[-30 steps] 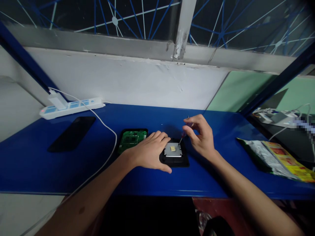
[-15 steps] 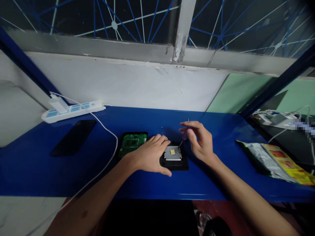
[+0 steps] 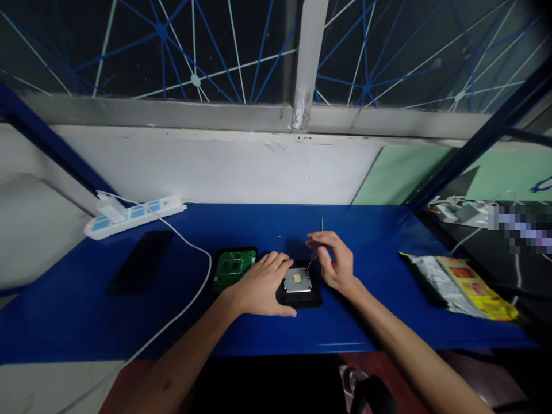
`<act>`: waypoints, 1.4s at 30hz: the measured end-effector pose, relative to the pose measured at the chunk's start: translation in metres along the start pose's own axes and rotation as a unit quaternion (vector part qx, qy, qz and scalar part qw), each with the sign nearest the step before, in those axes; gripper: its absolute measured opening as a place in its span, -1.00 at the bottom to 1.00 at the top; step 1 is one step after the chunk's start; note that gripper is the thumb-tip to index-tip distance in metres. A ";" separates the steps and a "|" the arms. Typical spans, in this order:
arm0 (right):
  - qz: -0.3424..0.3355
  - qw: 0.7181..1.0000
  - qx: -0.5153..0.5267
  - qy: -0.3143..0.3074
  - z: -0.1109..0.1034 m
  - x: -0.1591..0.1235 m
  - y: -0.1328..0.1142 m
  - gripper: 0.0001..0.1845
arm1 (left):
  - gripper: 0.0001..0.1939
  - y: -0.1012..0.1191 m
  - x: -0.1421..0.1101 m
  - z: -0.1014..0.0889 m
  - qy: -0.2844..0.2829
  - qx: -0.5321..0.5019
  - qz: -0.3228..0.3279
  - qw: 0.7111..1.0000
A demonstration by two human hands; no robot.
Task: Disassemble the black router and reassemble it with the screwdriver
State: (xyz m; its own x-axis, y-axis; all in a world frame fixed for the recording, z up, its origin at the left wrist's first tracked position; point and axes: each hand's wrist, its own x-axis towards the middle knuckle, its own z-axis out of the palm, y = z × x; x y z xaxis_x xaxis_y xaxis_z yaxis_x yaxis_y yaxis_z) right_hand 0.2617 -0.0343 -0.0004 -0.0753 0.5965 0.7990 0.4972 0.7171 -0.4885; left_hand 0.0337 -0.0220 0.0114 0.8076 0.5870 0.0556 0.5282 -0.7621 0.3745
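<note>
My left hand [image 3: 261, 286] lies across the left side of a black plastic casing [image 3: 317, 300], thumb at its front edge and fingers toward its back, holding it against the table. A silver metal plate [image 3: 305, 286] with a small beige pad [image 3: 296, 278] sits in the casing. In my right hand [image 3: 338, 261], closed fingers pinch a screwdriver [image 3: 314, 254] with a purplish handle, its tip at the plate's back right corner. Beyond those fingers a thin metal shaft [image 3: 322, 223] shows; I cannot tell whether it belongs to the screwdriver. Left of the casing, partly behind my left hand, is a green circuit board [image 3: 228, 267] in a black shell.
On the blue table [image 3: 366, 328] a dark phone-like slab [image 3: 140, 261] lies at left, near a white power strip [image 3: 142, 214]. Its white cable [image 3: 190, 296] runs forward past my left arm. A shiny food packet [image 3: 461, 284] lies at right.
The camera has tilted up a little, so the scene sits lower and the hands slightly further left. Both hands keep their hold, and the screwdriver tip stays at the same plate corner.
</note>
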 end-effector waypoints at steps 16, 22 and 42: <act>0.004 0.999 -0.031 0.013 -0.008 0.006 0.008 -0.72 | 0.08 -0.002 -0.002 0.008 0.015 -0.006 -0.006 1.000; -0.024 0.997 -0.055 0.053 -0.003 0.010 -0.002 -0.63 | 0.09 -0.003 -0.002 0.010 0.006 -0.013 -0.012 1.000; 0.008 0.999 0.011 0.032 -0.008 0.000 -0.002 -0.73 | 0.07 -0.002 -0.003 0.010 0.014 -0.010 -0.010 1.000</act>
State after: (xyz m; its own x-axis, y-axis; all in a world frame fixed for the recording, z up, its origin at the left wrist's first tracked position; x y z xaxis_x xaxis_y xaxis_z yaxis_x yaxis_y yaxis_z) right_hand 0.2671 -0.0384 0.0034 -0.0128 0.5840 0.8116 0.4782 0.7164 -0.5080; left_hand 0.0326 -0.0250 0.0008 0.7896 0.6091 0.0739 0.5381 -0.7453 0.3936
